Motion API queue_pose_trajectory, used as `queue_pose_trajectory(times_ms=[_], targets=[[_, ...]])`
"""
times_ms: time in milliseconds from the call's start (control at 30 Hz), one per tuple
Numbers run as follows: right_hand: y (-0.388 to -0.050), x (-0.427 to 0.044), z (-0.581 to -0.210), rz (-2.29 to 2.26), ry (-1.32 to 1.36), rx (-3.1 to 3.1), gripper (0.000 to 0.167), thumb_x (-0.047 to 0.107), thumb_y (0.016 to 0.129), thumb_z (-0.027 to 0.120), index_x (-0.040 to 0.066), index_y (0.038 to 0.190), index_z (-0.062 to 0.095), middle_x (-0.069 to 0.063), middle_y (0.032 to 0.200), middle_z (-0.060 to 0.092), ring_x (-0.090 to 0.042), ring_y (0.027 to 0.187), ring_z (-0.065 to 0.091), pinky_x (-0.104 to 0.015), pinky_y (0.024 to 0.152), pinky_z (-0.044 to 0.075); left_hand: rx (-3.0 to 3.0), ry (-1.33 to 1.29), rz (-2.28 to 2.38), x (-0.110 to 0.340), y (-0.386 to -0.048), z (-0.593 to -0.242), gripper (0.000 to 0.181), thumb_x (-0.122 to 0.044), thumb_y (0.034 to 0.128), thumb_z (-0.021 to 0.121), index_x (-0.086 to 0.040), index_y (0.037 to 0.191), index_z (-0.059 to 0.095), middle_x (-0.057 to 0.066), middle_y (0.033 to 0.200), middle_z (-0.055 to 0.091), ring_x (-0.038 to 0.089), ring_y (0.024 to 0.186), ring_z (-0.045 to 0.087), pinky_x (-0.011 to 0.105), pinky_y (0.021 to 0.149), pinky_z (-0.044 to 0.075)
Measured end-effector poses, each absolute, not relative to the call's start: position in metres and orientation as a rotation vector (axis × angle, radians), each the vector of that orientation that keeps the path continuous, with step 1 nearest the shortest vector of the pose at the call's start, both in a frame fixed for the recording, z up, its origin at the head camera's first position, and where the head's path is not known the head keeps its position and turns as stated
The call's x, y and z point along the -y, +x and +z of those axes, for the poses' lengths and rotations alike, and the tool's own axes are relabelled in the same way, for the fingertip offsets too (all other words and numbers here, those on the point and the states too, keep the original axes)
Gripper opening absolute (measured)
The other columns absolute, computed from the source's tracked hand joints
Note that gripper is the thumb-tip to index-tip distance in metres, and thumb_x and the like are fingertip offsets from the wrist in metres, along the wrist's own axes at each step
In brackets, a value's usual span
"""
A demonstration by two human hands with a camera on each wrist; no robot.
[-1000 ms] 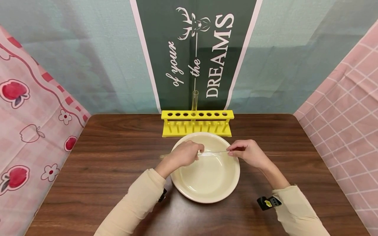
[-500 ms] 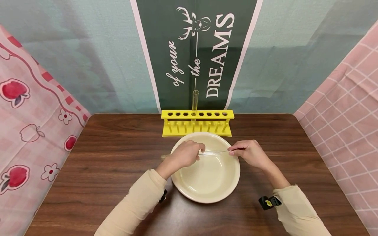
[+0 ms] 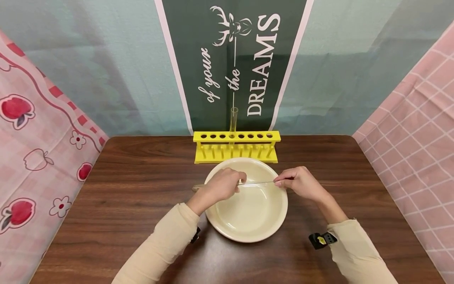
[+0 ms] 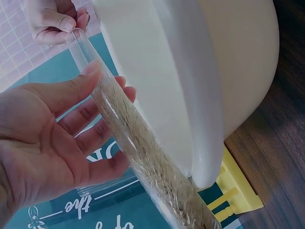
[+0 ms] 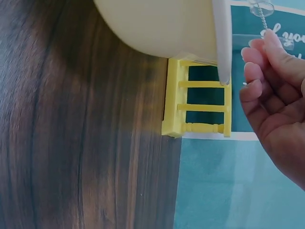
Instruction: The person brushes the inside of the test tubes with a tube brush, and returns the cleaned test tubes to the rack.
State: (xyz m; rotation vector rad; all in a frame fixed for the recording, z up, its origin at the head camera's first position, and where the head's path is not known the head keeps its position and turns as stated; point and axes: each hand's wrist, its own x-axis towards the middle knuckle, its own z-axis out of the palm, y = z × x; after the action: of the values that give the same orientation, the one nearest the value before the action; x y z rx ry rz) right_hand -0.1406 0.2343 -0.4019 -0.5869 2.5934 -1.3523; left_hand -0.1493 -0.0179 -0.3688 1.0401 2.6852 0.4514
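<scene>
A clear glass test tube (image 4: 90, 47) lies across the top of the cream basin (image 3: 248, 236), held in my left hand (image 3: 224, 184) with the thumb on one side and fingers on the other. Inside the tube sit the pale brown bristles (image 4: 157, 167) of a test tube brush, reaching toward the end beyond the left hand. The brush's twisted wire (image 5: 262, 18) comes out at the tube's mouth. My right hand (image 3: 300, 183) pinches that wire between thumb and fingertips, close to the mouth. The basin's bottom shows no object.
Just behind the basin stands a yellow test tube rack (image 3: 236, 161), with another clear tube (image 3: 233, 118) upright in one hole. All rest on a dark wooden table (image 3: 142, 177). Cloths hang at the back and both sides.
Both hands stay nearly in place over the basin. The tube's left end looks browner now than before, with the bristles showing there. The head view has shifted slightly.
</scene>
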Motion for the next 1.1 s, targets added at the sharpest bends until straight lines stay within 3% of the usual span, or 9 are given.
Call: queue_pose_trajectory(times_ms=[200, 600, 800, 1100], targets=[[-0.1471, -0.2375, -0.4044, -1.44, -0.37, -2.432, 0.013, 0.007, 0.081, 0.067, -0.006, 0.085, 0.07, -0.012, 0.068, 0.062, -0.019, 0.058, 0.055, -0.037, 0.055, 0.05, -2.699, 1.048, 0.464, 0.0175, -0.1502, -0.3699, 0.022, -0.004, 0.0795, 0.069, -0.01, 0.1, 0.065, 0.005, 0.09, 0.066, 0.018, 0.076, 0.059, 0.025, 0.063, 0.044], [-0.1461, -0.2354, -0.4034, -1.655, -0.076, -2.18, 0.022, 0.006, 0.083, 0.064, -0.016, 0.084, 0.062, -0.008, 0.057, 0.055, -0.012, 0.047, 0.047, -0.025, 0.044, 0.041, -2.748, 1.024, 0.432, 0.0125, -0.1484, -0.3706, 0.023, -0.006, 0.0781, 0.07, -0.01, 0.1, 0.065, 0.004, 0.087, 0.067, 0.018, 0.079, 0.062, 0.024, 0.063, 0.045], [-0.1437, -0.2332, -0.4024, -1.756, 0.038, -2.066, 0.015, 0.002, 0.086, 0.059, -0.007, 0.076, 0.065, -0.005, 0.055, 0.053, -0.009, 0.045, 0.043, -0.02, 0.042, 0.037, -2.784, 1.016, 0.44, 0.0101, -0.1458, -0.373, 0.023, -0.006, 0.0768, 0.071, -0.01, 0.098, 0.065, 0.005, 0.089, 0.067, 0.019, 0.082, 0.062, 0.027, 0.067, 0.047], [-0.1398, -0.2316, -0.4012, -1.813, 0.072, -2.036, 0.022, -0.001, 0.087, 0.054, 0.002, 0.067, 0.063, -0.001, 0.051, 0.049, -0.008, 0.041, 0.035, -0.021, 0.04, 0.028, -2.822, 1.071, 0.427, 0.01, -0.1412, -0.3757, 0.023, -0.007, 0.0767, 0.071, -0.01, 0.098, 0.065, 0.006, 0.09, 0.067, 0.02, 0.084, 0.063, 0.029, 0.068, 0.049]])
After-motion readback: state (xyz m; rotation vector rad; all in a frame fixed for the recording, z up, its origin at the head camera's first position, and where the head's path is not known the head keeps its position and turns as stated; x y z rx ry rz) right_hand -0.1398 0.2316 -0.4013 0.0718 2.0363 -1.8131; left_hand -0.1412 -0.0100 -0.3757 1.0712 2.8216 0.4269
